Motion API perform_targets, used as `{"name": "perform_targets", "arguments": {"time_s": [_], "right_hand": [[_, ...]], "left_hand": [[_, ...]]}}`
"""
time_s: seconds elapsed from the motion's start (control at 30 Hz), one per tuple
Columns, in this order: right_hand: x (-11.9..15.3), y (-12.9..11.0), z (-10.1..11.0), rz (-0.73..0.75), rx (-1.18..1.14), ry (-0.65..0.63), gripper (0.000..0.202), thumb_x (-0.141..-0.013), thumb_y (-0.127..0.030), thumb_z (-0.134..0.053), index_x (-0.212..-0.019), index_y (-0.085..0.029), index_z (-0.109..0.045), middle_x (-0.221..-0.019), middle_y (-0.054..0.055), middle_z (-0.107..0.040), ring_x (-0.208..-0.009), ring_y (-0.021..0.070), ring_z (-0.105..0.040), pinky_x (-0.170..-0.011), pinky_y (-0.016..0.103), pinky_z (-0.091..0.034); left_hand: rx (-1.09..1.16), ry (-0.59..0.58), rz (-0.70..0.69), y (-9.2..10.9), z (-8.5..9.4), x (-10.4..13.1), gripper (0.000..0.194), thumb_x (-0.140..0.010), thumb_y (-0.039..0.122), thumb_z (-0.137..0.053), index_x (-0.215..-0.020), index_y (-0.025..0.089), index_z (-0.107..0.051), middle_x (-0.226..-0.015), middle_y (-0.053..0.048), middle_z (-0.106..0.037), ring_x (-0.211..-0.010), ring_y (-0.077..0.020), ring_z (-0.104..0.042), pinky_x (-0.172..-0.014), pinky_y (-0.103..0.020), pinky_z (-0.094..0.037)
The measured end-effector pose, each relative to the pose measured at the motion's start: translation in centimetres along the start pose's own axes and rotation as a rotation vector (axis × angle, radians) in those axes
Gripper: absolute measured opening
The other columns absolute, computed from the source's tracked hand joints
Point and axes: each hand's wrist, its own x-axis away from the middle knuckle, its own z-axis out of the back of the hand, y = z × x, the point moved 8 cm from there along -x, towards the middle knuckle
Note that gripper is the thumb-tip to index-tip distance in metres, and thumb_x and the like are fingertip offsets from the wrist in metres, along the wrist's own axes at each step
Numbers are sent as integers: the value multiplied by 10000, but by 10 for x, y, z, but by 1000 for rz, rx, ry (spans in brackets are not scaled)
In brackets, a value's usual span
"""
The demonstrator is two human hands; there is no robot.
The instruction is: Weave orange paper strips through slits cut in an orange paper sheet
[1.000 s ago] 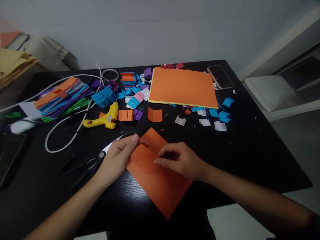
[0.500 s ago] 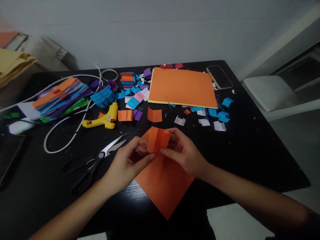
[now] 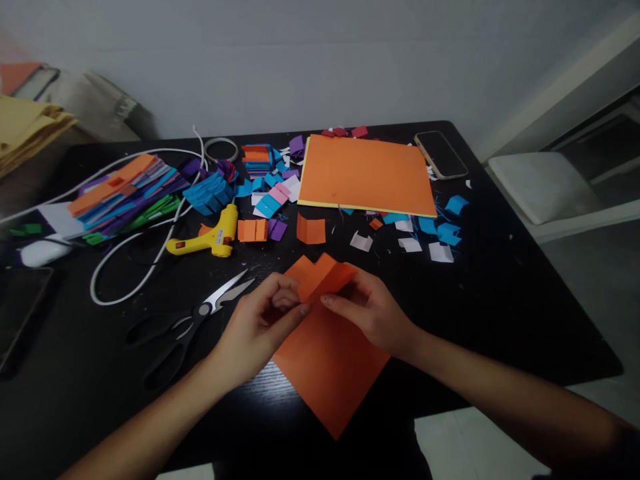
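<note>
You hold a small folded orange piece between your two hands, its creased flaps standing up at an angle. Your left hand pinches it at the lower left, thumb in front and fingers curled; your right hand grips its right side, thumb in front and the other fingers partly hidden behind it. The piece is above the upper part of a large orange sheet, which lies cornerwise on the black table with one corner towards you.

Just beside your left hand, the scissors lie with their blades apart. Beyond them is the yellow glue gun, near a white cable that loops around the left side.

Farther back, you have a stack of orange paper with yellow showing beneath it, and a phone by its right edge. Small folded papers in blue, pink, white and purple lie left of the stack, and more blue and white scraps lie in front of it and to its right. A long bundle of coloured strips rests at the left. Behind that, at the far left, is a pale bag-like bundle; you cannot tell whether it holds anything.
</note>
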Motion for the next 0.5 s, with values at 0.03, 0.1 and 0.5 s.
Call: {"name": "perform_targets", "arguments": {"time_s": [0.03,0.1,0.5], "right_hand": [[0,1,0,-25,-4,0,211,-842,-308,-788,-1012,-227,-691,-994,34,-754,-988,216,-706,-941,381,-567],[1,3,0,-70,7,0,251,-811,-315,-820,-1005,-220,-691,-987,38,-762,-951,217,-717,-895,368,-583],[2,-11,10,63,335,80,44,-832,-218,-758,-866,-213,-731,-846,8,-730,-801,175,-676,-719,287,-512]], "left_hand": [[-6,17,-6,1,2,0,168,-937,321,-714,-1016,203,-624,-787,20,-598,-725,-126,-574,-676,-237,-480],[-43,35,-12,4,5,-1,151,-930,309,-713,-997,194,-642,-784,15,-627,-726,-125,-601,-675,-230,-495],[-270,-152,-18,10,7,-1,149,-973,354,-664,-995,206,-669,-773,5,-683,-704,-132,-610,-602,-232,-445]]}}
